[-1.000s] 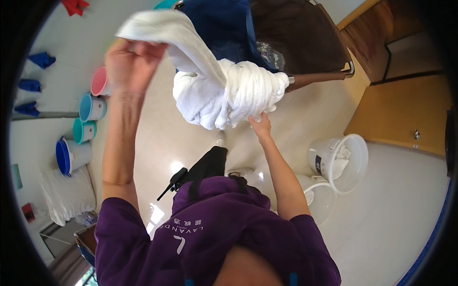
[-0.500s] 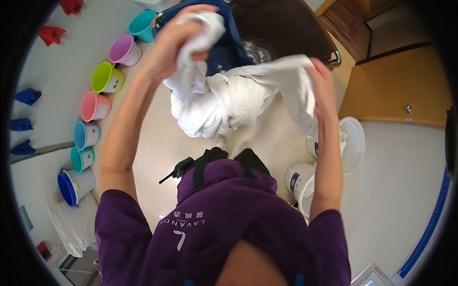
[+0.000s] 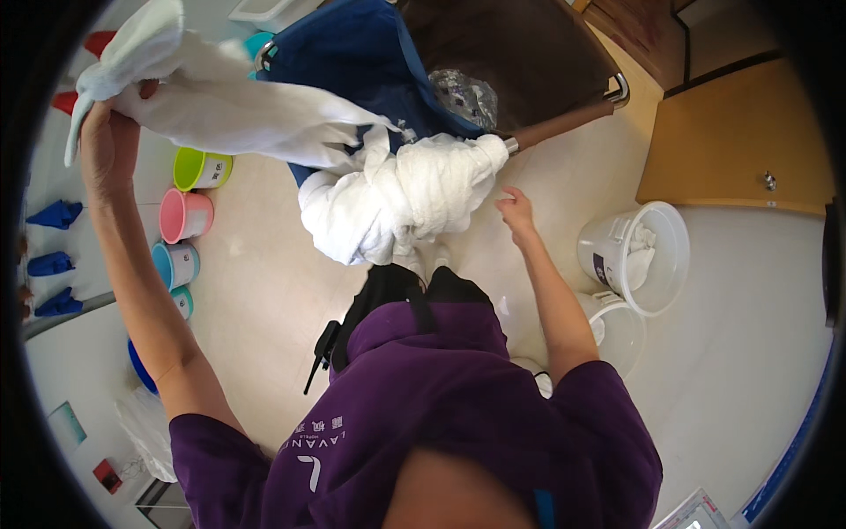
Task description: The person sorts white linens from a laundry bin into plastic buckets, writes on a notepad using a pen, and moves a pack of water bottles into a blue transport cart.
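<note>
A white towel [image 3: 238,110] is gripped near one end by my left hand [image 3: 110,145], which is raised at the far left with its fingers closed on the cloth. The rest of the towel stretches rightward to a bundle of white towels [image 3: 405,194] draped over the near rim of a blue fabric laundry bag [image 3: 339,70]. Just right of the bundle, my right hand [image 3: 515,213] is empty, its fingers slightly bent and apart. It touches neither the towels nor the cart. Part of the towel's end hides some of my left fingers.
Beside the blue bag, a brown fabric bag [image 3: 511,53] hangs on the metal frame, with clear crumpled plastic [image 3: 464,97] between them. Colored buckets, including a pink bucket [image 3: 185,214], line the left wall. White bins [image 3: 656,260] stand right, near a wooden cabinet [image 3: 740,141].
My left hand has swung outward to the left with the towel. My right hand has let go of the towel's other end and dropped lower, toward the middle.
</note>
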{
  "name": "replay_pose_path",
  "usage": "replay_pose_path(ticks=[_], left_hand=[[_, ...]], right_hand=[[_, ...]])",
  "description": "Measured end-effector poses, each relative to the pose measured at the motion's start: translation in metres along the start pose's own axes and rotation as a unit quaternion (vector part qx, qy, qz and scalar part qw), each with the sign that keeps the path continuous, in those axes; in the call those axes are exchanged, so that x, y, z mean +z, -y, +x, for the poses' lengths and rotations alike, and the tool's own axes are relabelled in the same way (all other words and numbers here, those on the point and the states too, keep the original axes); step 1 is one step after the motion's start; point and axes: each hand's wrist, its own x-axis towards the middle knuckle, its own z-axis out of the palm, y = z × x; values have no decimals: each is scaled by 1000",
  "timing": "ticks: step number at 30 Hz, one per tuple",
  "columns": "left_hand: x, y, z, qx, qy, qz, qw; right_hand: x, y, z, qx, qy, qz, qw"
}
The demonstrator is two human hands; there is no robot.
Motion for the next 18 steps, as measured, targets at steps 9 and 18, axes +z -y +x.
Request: replay_pose_path(ticks=[9,18], left_hand=[[61,71,-18,-165,167,57,970],[146,96,-20,25,567,87,819]], right_hand=[[-40,19,-1,-149,-175,12,973],[20,395,-162,-451,27,-72,889]])
